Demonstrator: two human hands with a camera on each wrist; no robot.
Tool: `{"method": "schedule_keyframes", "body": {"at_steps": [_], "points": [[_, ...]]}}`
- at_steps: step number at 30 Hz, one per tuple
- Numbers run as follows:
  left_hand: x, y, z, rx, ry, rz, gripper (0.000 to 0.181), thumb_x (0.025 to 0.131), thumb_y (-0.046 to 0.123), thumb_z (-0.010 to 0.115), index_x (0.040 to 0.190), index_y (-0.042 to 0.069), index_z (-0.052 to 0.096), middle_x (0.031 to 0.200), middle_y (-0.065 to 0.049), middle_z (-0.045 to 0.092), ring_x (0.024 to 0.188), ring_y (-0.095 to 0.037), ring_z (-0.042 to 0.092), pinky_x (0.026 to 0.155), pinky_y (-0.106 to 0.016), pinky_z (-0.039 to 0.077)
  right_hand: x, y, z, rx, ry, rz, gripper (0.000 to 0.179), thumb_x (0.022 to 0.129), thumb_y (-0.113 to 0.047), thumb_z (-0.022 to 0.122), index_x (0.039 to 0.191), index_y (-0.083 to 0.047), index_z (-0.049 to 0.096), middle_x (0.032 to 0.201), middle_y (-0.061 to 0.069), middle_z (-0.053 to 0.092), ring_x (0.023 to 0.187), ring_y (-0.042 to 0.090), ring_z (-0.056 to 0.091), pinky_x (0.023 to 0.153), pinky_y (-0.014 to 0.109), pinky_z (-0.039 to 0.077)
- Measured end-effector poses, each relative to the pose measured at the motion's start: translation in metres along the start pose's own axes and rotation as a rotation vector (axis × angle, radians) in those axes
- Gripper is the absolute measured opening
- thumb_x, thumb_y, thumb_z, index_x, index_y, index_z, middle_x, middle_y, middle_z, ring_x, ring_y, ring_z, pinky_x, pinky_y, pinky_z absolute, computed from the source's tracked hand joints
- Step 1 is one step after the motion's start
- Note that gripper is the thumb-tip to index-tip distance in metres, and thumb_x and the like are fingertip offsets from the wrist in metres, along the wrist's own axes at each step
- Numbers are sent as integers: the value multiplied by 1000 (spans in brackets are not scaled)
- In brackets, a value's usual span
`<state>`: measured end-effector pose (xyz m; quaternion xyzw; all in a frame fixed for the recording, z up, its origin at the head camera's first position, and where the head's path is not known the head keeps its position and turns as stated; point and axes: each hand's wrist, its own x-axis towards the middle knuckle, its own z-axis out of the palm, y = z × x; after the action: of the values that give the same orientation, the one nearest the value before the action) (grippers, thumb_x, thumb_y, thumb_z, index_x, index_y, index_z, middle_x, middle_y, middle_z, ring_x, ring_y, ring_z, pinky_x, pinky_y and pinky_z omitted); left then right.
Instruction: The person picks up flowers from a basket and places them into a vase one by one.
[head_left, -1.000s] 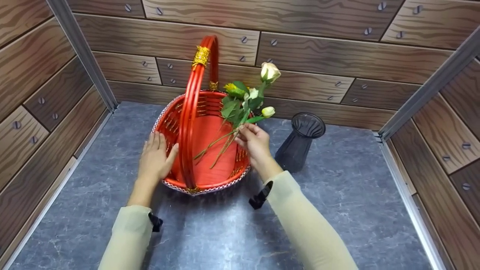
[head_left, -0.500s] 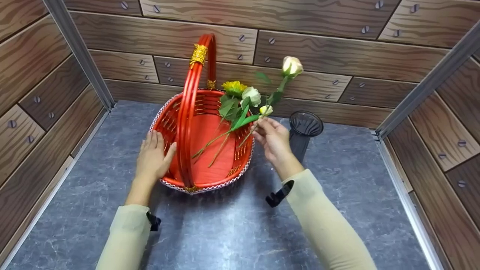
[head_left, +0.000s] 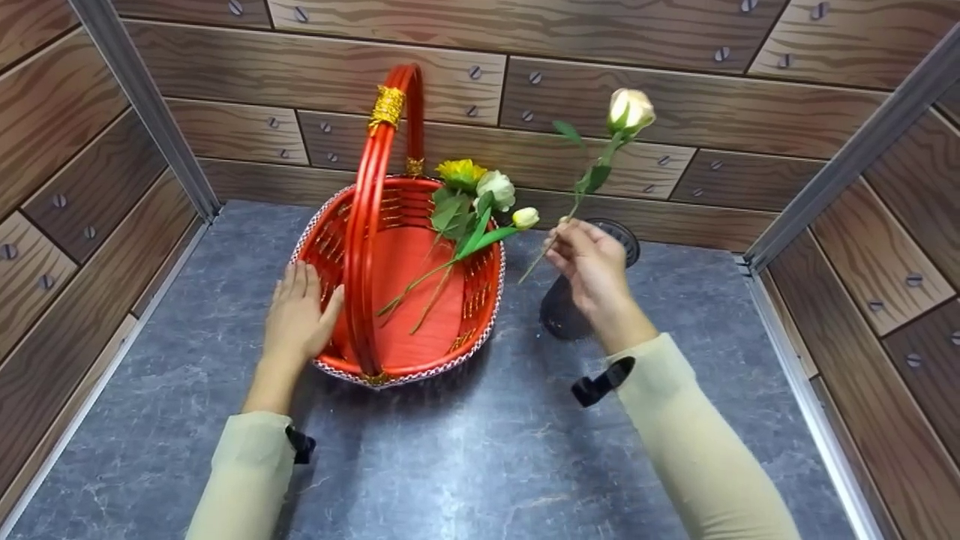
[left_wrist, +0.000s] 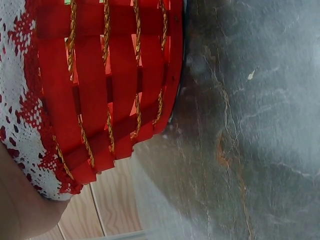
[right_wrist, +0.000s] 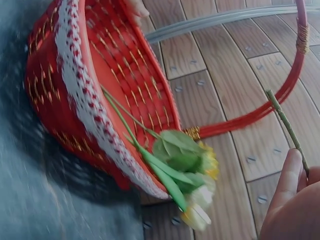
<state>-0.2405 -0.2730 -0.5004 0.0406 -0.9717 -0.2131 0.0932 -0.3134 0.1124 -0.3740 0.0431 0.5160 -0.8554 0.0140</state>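
Note:
Between thumb and fingers my right hand [head_left: 596, 281] pinches the stem of a cream rose [head_left: 630, 111], bloom up, just in front of a dark glass vase [head_left: 559, 311]. The right wrist view shows the cut end of its stem [right_wrist: 287, 122] past the fingers. My left hand [head_left: 298, 311] rests with extended fingers on the left rim of a red woven basket [head_left: 427, 367]. Inside the basket, leaning over its right rim, lie a yellow flower [head_left: 460, 174], a white flower [head_left: 495, 190] and a pale yellow bud [head_left: 526, 218]. The vase is partly hidden behind the right hand.
The basket's tall arched handle [head_left: 365, 247] rises over its middle. Wood-patterned walls [head_left: 600, 97] enclose the grey marbled table [head_left: 450, 465] at the back and both sides. Metal strips [head_left: 814, 420] run along the side edges.
My right hand has drawn the rose out from among the other flowers and moved it right, to the vase. The left hand stays on the basket rim.

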Motion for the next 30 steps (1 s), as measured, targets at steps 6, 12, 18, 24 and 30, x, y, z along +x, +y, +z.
{"method": "schedule_keyframes", "body": {"at_steps": [6, 12, 18, 24, 30], "points": [[-1, -1, -1, -8, 19, 3, 80, 105, 53, 30, 152, -11, 25, 161, -30, 17, 152, -44, 10, 123, -55, 10, 6, -21, -14, -19, 34, -47, 9, 93, 7, 57, 95, 0, 62, 74, 7, 68, 65, 15, 68, 59, 22, 58], [-1, -2, -1, -13, 24, 7, 78, 105, 50, 34, 152, -11, 24, 161, -31, 17, 151, -45, 10, 123, -56, 9, 19, -40, -33, 41, 90, -96, 10, 93, 10, 56, 91, 1, 59, 72, 9, 67, 63, 17, 67, 56, 23, 58], [0, -2, 0, -11, 4, 9, 82, 105, 55, 28, 153, -11, 22, 162, -30, 13, 152, -44, 6, 123, -56, 6, 30, -60, -50, 51, 155, -175, 11, 90, 12, 59, 87, 1, 58, 71, 10, 68, 60, 17, 67, 56, 23, 58], [0, -2, 0, -19, 5, 4, 79, 105, 51, 31, 153, -11, 22, 162, -30, 13, 152, -44, 6, 123, -56, 6, 39, -69, -59, -63, 180, -276, 11, 88, 11, 62, 88, 1, 57, 71, 10, 68, 60, 17, 67, 53, 23, 58], [0, -2, 1, -16, 6, 1, 80, 105, 52, 31, 153, -10, 22, 162, -29, 14, 152, -44, 7, 123, -56, 8, 46, -64, -68, -309, 184, -363, 6, 88, 4, 67, 90, 2, 63, 72, 7, 67, 63, 15, 67, 56, 22, 58]]}}
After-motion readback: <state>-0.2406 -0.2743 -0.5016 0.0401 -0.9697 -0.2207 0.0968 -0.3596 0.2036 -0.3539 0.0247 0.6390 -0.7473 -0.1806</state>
